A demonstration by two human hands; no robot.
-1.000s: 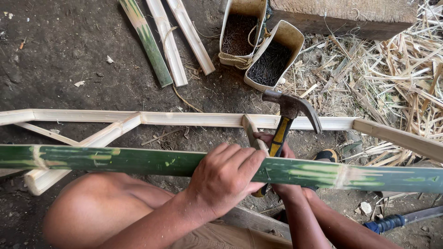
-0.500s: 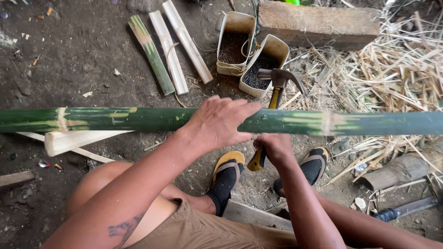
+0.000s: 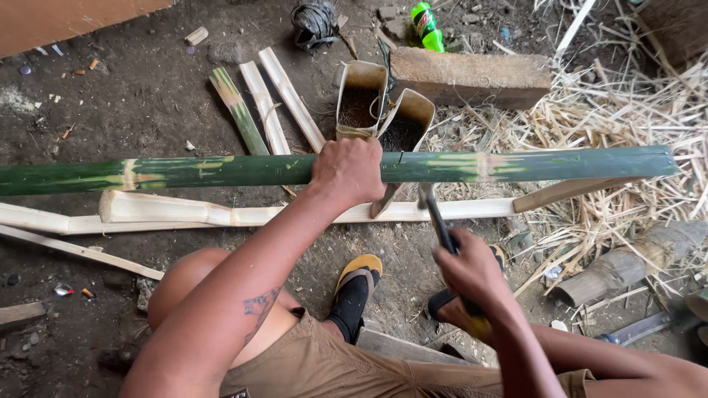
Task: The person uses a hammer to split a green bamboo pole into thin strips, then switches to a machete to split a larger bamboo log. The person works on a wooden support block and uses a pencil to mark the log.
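One long green bamboo pole (image 3: pixel 221 171) is lying crosswise in front of the seated person, raised above the dirt floor (image 3: pixel 110 96) and running from the left edge of the view to a cut end at the right, where a pale split strip (image 3: pixel 295 214) is lying just below and alongside it. The left hand (image 3: pixel 346 171) is wrapping over the top of the pole near its middle, its grip clenched around the stem, which seems to be steadying the pole and keeping it level. The right hand (image 3: pixel 472 276) is closed around the handle of a hammer (image 3: pixel 436 221), whose dark head is sitting just under the pole beside the left hand; holding it that close to the gripping hand looks like a way of working a spot the other hand is bracing. Both feet in sandals (image 3: pixel 355 291) are resting on the floor under the pole. Beyond the pole, two cut bamboo cups (image 3: pixel 383 103) holding dark material are standing against a wooden block (image 3: pixel 472 74), with loose slats (image 3: pixel 265 107) to their left and straw (image 3: pixel 627 118) to the right. Compared with half a second ago, the pole is sitting lower in the view, and the hammer head, then above the pole near the cups, is now below it.
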